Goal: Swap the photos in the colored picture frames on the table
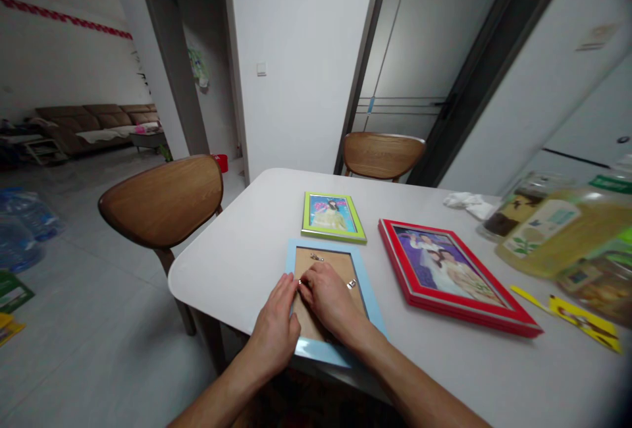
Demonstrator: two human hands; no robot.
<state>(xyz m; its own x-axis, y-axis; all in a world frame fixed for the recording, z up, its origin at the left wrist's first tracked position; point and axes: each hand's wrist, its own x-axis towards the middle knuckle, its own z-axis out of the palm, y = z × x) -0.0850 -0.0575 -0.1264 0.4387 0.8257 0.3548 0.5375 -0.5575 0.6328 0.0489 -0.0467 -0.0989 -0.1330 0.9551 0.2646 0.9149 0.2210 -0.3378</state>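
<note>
A light blue picture frame (336, 250) lies face down on the white table (232, 270), showing its brown backing board (309, 322). Both of my hands rest on that board. My left hand (274, 322) is at the near left, and its fingertips meet those of my right hand (330, 303) near the board's left side. Small metal clips (316, 257) sit on the board, one more (351, 284) to the right. My hands hide whatever lies under my fingertips, so I cannot tell if they pinch anything.
A green-framed picture (333, 217) lies beyond the blue frame, and a larger red-framed picture (454, 276) lies to its right. Bottles or jars (563, 237), a white cloth and yellow pieces occupy the table's right side. Wooden chairs stand at the far edge and left.
</note>
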